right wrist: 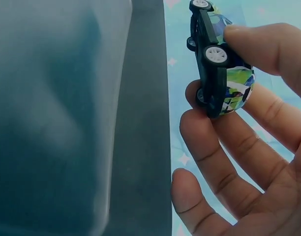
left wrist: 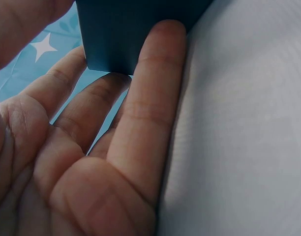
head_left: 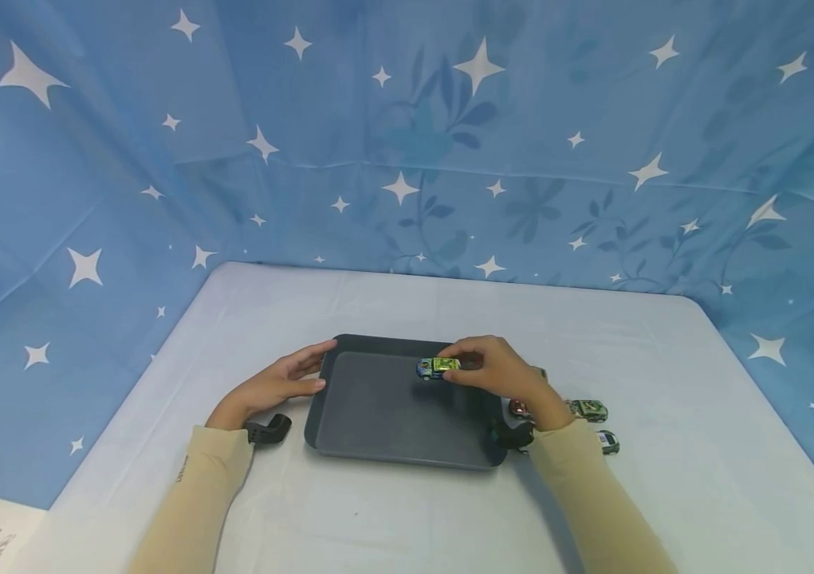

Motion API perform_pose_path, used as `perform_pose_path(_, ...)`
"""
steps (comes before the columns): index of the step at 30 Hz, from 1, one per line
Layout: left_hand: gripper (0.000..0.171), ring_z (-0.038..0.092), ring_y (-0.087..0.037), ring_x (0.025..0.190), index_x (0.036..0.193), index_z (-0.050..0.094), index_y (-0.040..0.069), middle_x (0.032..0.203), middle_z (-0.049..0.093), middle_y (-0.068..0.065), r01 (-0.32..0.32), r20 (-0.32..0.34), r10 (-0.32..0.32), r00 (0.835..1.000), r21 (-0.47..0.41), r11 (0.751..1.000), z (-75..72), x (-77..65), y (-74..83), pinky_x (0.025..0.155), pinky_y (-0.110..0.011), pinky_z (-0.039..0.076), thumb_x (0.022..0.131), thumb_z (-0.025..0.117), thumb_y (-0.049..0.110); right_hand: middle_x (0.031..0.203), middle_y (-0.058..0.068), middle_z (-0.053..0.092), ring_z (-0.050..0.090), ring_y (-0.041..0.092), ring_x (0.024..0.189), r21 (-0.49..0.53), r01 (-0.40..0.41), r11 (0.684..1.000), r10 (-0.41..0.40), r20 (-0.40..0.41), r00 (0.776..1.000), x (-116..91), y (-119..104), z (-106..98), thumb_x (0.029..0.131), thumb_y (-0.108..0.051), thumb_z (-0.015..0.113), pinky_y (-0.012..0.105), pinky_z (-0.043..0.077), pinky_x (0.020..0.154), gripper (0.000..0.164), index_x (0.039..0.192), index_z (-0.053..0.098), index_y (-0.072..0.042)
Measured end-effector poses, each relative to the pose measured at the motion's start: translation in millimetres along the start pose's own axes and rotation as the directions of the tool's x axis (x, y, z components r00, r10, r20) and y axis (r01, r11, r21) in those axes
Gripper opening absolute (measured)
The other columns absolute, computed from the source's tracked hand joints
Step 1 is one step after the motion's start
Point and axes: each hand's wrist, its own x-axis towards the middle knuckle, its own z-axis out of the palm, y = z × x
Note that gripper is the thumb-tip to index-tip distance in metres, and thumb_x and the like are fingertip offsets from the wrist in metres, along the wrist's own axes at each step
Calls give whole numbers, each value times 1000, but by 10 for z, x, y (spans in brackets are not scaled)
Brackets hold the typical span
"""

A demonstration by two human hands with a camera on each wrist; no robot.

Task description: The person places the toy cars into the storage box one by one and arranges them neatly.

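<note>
A shallow dark grey tray [head_left: 385, 414] lies on the white table. My left hand [head_left: 281, 385] is at its left side, fingertips against the rim and fingers nearly straight; the left wrist view shows them touching the tray's outer wall [left wrist: 113, 42]. Over the tray's upper right part, my right hand [head_left: 496, 369] pinches a small toy car [head_left: 438, 367] between thumb and fingers. The car has a colourful yellow-green and blue pattern. Close up in the right wrist view, the toy car [right wrist: 238, 83] shows its dark underside and white-hubbed wheels, held above the tray.
More toy cars stand on the table right of the tray: a green patterned car [head_left: 589, 410], a white and green car [head_left: 608, 442] and a red one [head_left: 517, 407], partly hidden by the right wrist. A star-patterned blue curtain [head_left: 335, 96] hangs behind the table.
</note>
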Motion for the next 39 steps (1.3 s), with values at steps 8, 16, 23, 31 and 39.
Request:
perform_pose_path(8, 78, 21, -50, 161, 172, 27, 4, 178, 20, -23, 7, 0, -7, 1000, 4, 1000, -3, 0, -6, 128, -68, 21, 107, 70, 16, 115, 12, 78, 70, 19, 97, -33, -19, 999, 18, -19, 1000, 92, -1, 99, 97, -8, 82, 42, 62, 90, 27, 122, 79, 2)
perform_pose_path(16, 78, 21, -50, 161, 172, 27, 5, 178, 21, -23, 9, -1, -9, 1000, 7, 1000, -9, 9, -13, 128, -68, 21, 107, 69, 14, 109, 11, 78, 64, 14, 86, -55, -17, 998, 16, -21, 1000, 195, -52, 191, 97, -8, 82, 36, 60, 80, 25, 120, 80, 2)
perform_pose_path(23, 78, 21, -50, 161, 172, 27, 5, 178, 20, -23, 12, -2, -12, 1000, -1, 1000, -11, 3, -1, 128, -67, 21, 107, 69, 15, 105, 9, 78, 62, 13, 83, -84, -51, 995, 49, -23, 999, 288, -116, 257, 96, -9, 83, 34, 56, 76, 25, 119, 81, 0)
perform_pose_path(31, 78, 22, -49, 162, 172, 27, 5, 178, 20, -22, 7, -2, -7, 1000, -5, 1000, -7, 6, 1, 128, -66, 22, 107, 69, 14, 106, 9, 79, 65, 11, 84, -96, -63, 993, 62, -17, 998, 355, -129, 318, 96, -10, 83, 34, 56, 77, 25, 119, 81, 0)
perform_pose_path(39, 78, 23, -48, 162, 172, 27, 4, 177, 22, -23, 10, -3, -10, 1000, -4, 1000, -1, 8, 9, 128, -66, 23, 107, 70, 14, 107, 9, 80, 69, 14, 88, -111, -38, 993, 36, -23, 999, 424, -106, 380, 94, -10, 85, 36, 59, 80, 24, 116, 82, -1)
